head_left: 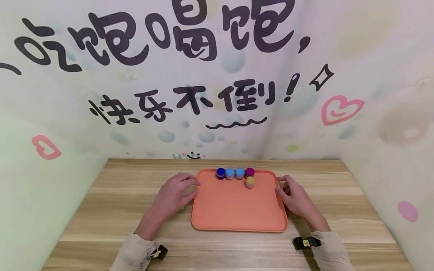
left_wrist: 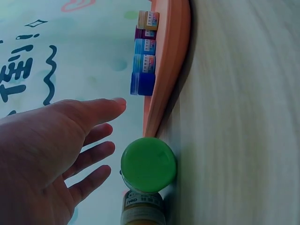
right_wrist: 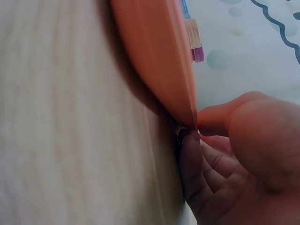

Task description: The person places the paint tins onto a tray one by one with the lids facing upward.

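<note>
An orange-pink tray (head_left: 237, 210) lies on the wooden table. Along its far edge stand small paint jars: a dark blue jar (head_left: 220, 173), two light blue jars (head_left: 235, 173) and a purple jar (head_left: 249, 172), with a gold jar (head_left: 250, 182) in front of the purple one. My left hand (head_left: 173, 194) hovers at the tray's left side, fingers spread and loosely bent. Near it in the left wrist view are a green-lidded jar (left_wrist: 149, 165) and a brownish jar (left_wrist: 143, 208). Thumb and curled fingers of my right hand (head_left: 294, 195) hold the tray's right rim; their tips are partly hidden.
The wooden table (head_left: 135, 195) extends on both sides of the tray. Behind it hangs a pale cloth backdrop (head_left: 217, 143) with large black lettering. A dark camera is strapped to each wrist, over pale sleeves (head_left: 132, 254).
</note>
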`<action>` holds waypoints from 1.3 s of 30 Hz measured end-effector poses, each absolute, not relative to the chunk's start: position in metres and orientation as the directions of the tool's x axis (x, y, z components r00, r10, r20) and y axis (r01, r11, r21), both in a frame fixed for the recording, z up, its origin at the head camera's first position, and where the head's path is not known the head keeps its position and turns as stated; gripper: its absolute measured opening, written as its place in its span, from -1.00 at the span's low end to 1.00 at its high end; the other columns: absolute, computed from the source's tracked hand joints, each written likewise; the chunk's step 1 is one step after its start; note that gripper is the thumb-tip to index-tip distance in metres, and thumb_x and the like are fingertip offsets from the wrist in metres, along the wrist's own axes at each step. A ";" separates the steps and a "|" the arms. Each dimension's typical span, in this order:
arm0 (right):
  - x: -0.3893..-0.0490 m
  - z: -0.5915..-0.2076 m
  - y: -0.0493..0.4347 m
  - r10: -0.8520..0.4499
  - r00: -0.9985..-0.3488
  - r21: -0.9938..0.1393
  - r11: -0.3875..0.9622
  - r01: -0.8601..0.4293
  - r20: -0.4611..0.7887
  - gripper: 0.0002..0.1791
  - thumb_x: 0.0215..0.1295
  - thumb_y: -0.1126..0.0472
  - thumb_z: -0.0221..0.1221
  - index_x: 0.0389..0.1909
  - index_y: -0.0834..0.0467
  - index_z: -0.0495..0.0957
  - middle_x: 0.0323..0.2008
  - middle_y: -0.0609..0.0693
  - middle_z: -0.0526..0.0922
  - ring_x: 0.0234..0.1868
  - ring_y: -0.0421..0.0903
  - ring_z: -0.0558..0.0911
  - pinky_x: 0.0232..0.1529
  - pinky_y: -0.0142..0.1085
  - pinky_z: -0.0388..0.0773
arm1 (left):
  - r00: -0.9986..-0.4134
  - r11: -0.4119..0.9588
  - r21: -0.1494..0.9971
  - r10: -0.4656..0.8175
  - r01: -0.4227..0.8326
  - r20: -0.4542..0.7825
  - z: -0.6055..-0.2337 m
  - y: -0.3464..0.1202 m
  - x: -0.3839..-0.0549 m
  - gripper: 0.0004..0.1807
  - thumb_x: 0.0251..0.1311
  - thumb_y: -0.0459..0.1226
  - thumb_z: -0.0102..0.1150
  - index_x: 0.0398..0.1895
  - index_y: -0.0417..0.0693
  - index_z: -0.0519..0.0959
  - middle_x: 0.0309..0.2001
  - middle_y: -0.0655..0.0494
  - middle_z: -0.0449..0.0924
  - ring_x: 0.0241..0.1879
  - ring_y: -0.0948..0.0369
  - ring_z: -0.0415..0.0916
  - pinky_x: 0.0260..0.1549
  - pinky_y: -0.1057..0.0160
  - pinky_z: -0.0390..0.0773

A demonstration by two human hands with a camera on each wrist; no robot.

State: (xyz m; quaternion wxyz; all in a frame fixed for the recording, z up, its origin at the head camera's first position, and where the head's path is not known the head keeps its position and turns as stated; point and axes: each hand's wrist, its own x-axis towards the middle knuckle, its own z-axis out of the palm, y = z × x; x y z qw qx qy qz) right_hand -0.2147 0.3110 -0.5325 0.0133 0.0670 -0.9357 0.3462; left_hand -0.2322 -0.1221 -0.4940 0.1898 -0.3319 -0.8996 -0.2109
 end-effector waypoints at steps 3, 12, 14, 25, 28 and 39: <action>-0.214 -0.532 0.312 -0.113 -0.991 -0.645 0.753 -0.128 0.065 -0.60 0.47 0.21 0.15 0.26 0.18 0.40 -0.32 0.01 0.60 -0.43 -0.17 0.55 -0.45 -0.38 0.54 | -0.706 0.688 0.256 0.518 0.679 0.482 -0.496 -0.123 -0.231 -0.77 0.06 -0.21 0.51 -0.17 0.09 0.76 -0.11 0.22 0.69 -0.07 0.21 0.62 -0.10 0.18 0.68; -0.215 -0.532 0.312 -0.111 -0.991 -0.647 0.751 -0.131 0.072 -0.60 0.47 0.22 0.15 0.26 0.19 0.40 -0.32 0.02 0.61 -0.43 -0.18 0.56 -0.45 -0.38 0.54 | -0.747 0.726 0.266 0.487 0.634 0.452 -0.498 -0.138 -0.229 -0.74 0.06 -0.14 0.52 -0.16 0.10 0.76 -0.12 0.23 0.70 -0.05 0.20 0.63 -0.08 0.14 0.68; -0.214 -0.532 0.312 -0.113 -0.991 -0.647 0.751 -0.136 0.076 -0.60 0.47 0.22 0.15 0.26 0.19 0.40 -0.31 0.02 0.61 -0.43 -0.18 0.56 -0.45 -0.38 0.54 | -0.765 0.736 0.279 0.479 0.617 0.430 -0.498 -0.142 -0.229 -0.76 0.09 -0.13 0.50 -0.15 0.11 0.75 -0.11 0.25 0.69 -0.04 0.21 0.62 -0.07 0.14 0.67; -0.215 -0.533 0.311 -0.113 -0.991 -0.652 0.746 -0.136 0.078 -0.61 0.46 0.22 0.15 0.25 0.19 0.42 -0.33 0.01 0.62 -0.44 -0.19 0.57 -0.44 -0.38 0.55 | -0.815 0.772 0.306 0.439 0.557 0.377 -0.498 -0.160 -0.222 -0.80 0.15 -0.11 0.45 -0.17 0.13 0.75 -0.15 0.26 0.70 -0.16 0.25 0.62 -0.19 0.16 0.67; -0.215 -0.532 0.312 -0.109 -0.991 -0.654 0.745 -0.130 0.073 -0.61 0.46 0.22 0.15 0.25 0.18 0.41 -0.32 0.01 0.62 -0.44 -0.18 0.57 -0.44 -0.38 0.54 | -0.822 0.781 0.303 0.431 0.546 0.371 -0.495 -0.164 -0.220 -0.81 0.17 -0.11 0.43 -0.17 0.11 0.75 -0.17 0.24 0.70 -0.20 0.25 0.62 -0.21 0.15 0.66; -0.214 -0.531 0.311 -0.100 -0.993 -0.653 0.749 -0.114 0.058 -0.60 0.46 0.23 0.15 0.25 0.19 0.41 -0.32 0.03 0.61 -0.43 -0.15 0.56 -0.44 -0.38 0.54 | -0.831 0.784 0.310 0.432 0.538 0.351 -0.495 -0.173 -0.216 -0.84 0.15 -0.11 0.45 -0.22 0.16 0.74 -0.14 0.28 0.68 -0.14 0.27 0.57 -0.21 0.15 0.65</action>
